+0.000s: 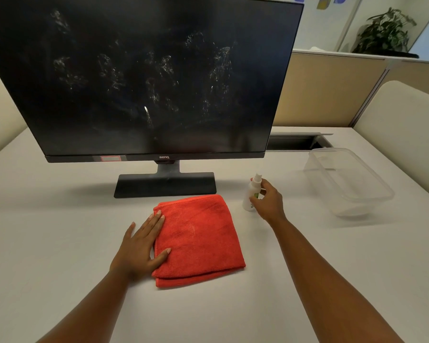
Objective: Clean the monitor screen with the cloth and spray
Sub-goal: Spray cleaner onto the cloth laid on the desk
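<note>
Fingers [156, 220] of the left hand [140, 248] lie flat and close together, thumb splayed, tips resting on the left edge of the red cloth [201, 240]; palm mostly on the table [47, 243] just left of it. Nothing gripped.

Right hand [268, 201]: fingers curled around the white spray bottle [252, 194], thumb on the near side, other fingers wrapping the far side. Bottle stands upright on the table; hand hides its right flank and most of the label, only a scrap of green showing. Nozzle peeks above the fingertips. Cannot tell how firm the grip is.

Cloth folded, roughly square, double layer visible at its near edge; sits between the two hands, just nearer than the monitor stand [165, 185].

Monitor [144, 75] beyond both sets of fingers, screen dark, smeared with whitish smudges across the middle. Its top left corner is cut off by the frame. Logo on lower bezel readable; small pink sticker [110, 158] left of it, text too small to read.

Right of the bottle-holding fingers, well apart: clear plastic container [347, 181], see-through, edges faint against the table. Beyond it, an open cable slot [297, 142], interior dark. Potted plant [384, 33] far back right, behind the partition [332, 90].

Both forearms run out of the bottom edge.
</note>
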A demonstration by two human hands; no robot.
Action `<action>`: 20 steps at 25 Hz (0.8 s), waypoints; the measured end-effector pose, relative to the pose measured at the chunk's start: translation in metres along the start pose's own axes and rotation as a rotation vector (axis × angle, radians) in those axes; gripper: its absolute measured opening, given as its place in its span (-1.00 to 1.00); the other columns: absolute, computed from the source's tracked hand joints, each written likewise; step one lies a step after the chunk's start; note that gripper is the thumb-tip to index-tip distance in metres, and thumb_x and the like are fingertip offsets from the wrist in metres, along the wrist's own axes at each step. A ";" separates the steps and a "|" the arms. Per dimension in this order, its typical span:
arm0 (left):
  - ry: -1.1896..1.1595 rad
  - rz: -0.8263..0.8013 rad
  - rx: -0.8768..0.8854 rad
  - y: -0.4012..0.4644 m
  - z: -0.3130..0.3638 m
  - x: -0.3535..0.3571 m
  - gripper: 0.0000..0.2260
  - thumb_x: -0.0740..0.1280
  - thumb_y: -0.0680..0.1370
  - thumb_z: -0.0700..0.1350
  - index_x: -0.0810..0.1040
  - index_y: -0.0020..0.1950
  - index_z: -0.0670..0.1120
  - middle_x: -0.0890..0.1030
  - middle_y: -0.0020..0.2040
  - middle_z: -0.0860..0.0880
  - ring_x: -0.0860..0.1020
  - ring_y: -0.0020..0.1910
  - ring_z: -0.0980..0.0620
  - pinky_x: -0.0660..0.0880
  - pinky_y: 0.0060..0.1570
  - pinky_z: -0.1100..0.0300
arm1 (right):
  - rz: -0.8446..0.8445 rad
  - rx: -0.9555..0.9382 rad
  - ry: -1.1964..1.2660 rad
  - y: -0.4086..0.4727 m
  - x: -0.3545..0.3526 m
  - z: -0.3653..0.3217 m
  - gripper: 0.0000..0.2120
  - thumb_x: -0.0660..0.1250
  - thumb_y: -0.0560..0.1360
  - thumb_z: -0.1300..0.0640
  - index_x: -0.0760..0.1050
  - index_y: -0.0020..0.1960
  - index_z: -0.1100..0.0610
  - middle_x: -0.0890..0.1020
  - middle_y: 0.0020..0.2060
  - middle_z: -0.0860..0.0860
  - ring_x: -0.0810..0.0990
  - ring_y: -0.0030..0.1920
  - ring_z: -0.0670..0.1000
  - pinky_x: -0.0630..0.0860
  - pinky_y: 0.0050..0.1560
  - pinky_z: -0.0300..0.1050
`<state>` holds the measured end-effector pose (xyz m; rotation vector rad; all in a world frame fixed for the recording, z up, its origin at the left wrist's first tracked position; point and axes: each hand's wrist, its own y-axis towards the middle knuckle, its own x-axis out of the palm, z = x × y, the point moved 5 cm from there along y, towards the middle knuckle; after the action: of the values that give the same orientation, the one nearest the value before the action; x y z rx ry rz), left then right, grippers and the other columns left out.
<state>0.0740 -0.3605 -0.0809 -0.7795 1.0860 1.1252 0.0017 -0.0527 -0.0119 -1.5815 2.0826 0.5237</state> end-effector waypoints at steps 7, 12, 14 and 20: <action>-0.006 0.005 0.005 0.001 -0.001 0.001 -0.12 -0.31 0.29 0.50 -0.22 0.45 -0.02 -0.15 0.46 0.08 -0.15 0.44 0.16 -0.21 0.44 0.02 | 0.050 0.033 0.017 -0.004 0.006 -0.001 -0.51 0.43 0.40 0.21 0.38 0.29 0.24 0.51 0.24 0.17 0.50 0.19 0.17 0.40 0.26 0.06; -0.022 0.017 0.006 0.000 0.000 0.000 -0.13 -0.29 0.30 0.50 -0.21 0.45 -0.02 -0.13 0.47 0.08 -0.14 0.44 0.15 -0.20 0.45 0.01 | 0.007 0.060 0.028 -0.010 0.012 0.002 -0.35 0.47 0.36 0.18 0.27 0.37 0.19 0.46 0.29 0.17 0.47 0.25 0.19 0.40 0.26 0.08; -0.019 0.015 0.007 0.000 -0.001 0.000 -0.12 -0.30 0.29 0.50 -0.22 0.45 -0.02 -0.14 0.47 0.08 -0.16 0.44 0.16 -0.21 0.44 0.01 | -0.024 0.158 0.054 -0.017 0.012 0.011 -0.18 0.51 0.33 0.12 0.13 0.44 0.16 0.41 0.33 0.18 0.43 0.29 0.19 0.39 0.27 0.10; -0.034 0.006 0.017 0.002 -0.001 0.001 -0.11 -0.32 0.27 0.51 -0.25 0.44 -0.02 -0.19 0.46 0.09 -0.17 0.44 0.17 -0.23 0.44 0.00 | -0.108 0.319 -0.216 -0.067 0.042 0.014 -0.38 0.29 0.46 -0.16 0.28 0.36 0.20 0.50 0.27 0.16 0.44 0.28 0.15 0.38 0.23 -0.04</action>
<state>0.0722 -0.3607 -0.0816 -0.7420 1.0692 1.1288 0.0588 -0.0957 -0.0485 -1.3772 1.8052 0.2917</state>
